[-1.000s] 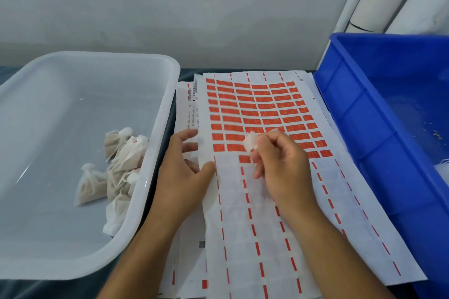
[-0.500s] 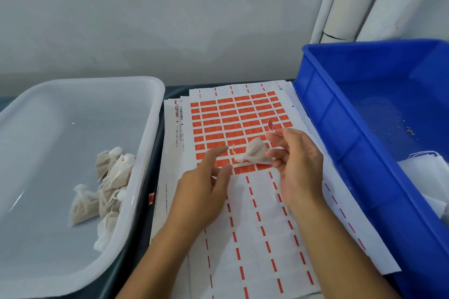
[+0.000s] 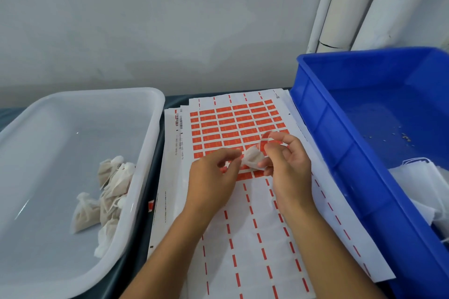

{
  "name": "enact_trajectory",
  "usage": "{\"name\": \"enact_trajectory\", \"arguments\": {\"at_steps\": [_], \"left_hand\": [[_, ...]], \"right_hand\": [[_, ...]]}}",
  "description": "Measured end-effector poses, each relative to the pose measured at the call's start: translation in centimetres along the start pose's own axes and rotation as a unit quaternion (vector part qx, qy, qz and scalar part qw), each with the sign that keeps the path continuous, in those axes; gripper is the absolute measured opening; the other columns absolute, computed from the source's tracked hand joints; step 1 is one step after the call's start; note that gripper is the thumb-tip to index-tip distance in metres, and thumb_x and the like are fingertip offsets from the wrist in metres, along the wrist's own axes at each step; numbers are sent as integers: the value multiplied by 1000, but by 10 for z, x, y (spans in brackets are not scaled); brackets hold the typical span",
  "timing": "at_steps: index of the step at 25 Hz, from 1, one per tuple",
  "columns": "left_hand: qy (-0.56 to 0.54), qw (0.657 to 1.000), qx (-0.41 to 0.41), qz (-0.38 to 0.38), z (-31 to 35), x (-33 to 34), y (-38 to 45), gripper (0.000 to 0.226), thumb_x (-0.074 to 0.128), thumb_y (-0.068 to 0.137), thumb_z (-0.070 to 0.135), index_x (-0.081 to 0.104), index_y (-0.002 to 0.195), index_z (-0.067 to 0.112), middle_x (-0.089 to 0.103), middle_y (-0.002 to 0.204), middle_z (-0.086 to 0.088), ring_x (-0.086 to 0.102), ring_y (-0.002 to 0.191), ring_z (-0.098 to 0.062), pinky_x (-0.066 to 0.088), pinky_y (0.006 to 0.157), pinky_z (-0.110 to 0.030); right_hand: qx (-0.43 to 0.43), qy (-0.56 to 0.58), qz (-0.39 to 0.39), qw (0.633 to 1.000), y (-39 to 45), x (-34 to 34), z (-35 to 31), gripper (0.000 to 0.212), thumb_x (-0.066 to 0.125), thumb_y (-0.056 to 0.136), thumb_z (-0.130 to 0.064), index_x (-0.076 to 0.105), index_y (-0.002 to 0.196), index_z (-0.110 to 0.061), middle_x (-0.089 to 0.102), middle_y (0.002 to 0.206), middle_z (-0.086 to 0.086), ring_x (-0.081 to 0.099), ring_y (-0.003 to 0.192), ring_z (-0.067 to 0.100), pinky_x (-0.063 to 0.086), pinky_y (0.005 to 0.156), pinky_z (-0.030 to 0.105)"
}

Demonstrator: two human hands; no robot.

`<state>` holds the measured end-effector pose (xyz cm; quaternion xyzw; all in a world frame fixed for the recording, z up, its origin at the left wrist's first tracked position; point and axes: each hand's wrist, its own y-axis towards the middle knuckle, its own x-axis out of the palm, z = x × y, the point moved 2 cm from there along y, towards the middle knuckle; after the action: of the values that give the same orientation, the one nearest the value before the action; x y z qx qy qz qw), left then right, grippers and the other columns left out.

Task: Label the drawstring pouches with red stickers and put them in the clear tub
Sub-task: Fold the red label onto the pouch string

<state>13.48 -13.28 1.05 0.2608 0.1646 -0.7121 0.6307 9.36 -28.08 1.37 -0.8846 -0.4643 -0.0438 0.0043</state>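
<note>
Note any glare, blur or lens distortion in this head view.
Head view: soft, even light with faint shadows; small glints on the clear tub; both the left hand and right hand and the pouch look slightly motion-blurred; wide-angle bending curves the blue crate and the pipes.

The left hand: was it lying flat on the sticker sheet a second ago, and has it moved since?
Yes. The left hand has lifted off the sticker sheet and moved right, to the pouch held by the right hand.
</note>
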Motion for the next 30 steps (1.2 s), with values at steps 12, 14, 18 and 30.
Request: {"name": "enact_trajectory", "arguments": {"at_steps": [12, 14, 18, 30], "left_hand": [[-305, 952, -29, 7, -9, -29, -18, 22, 71, 93, 10, 77, 104, 28, 76, 106, 11, 72, 104, -12, 59, 85, -26], [-282, 959, -37, -11, -17, -32, -23, 27, 71, 93, 10, 76, 110, 31, 75, 110, 14, 71, 105, -11, 59, 88, -28], [-258, 965, -21, -52, -26, -30, -29, 33, 69, 93, 9, 74, 116, 33, 75, 110, 13, 74, 94, -17, 61, 82, -27], [-258, 964, 3, -67, -25, -27, -32, 27, 64, 98, 18, 74, 114, 37, 73, 111, 20, 68, 107, -4, 52, 80, -9]], "right_hand": [[-71, -52, -118, 989, -13, 12, -4, 13, 58, 103, -21, 68, 102, -31, 72, 86, -11, 68, 71, 17, 57, 61, 20], [-93, -65, -155, 981, -19, 15, -3, 10, 59, 100, -27, 67, 104, -31, 72, 88, -12, 69, 75, 16, 57, 62, 20], [-121, -106, -207, 965, -31, 24, 1, 14, 64, 95, -37, 61, 109, -39, 71, 96, -16, 72, 91, 13, 60, 67, 21], [-171, -202, -182, 947, -29, 23, 5, 22, 67, 87, -47, 54, 94, -31, 66, 86, -17, 70, 80, 6, 58, 63, 15]]}}
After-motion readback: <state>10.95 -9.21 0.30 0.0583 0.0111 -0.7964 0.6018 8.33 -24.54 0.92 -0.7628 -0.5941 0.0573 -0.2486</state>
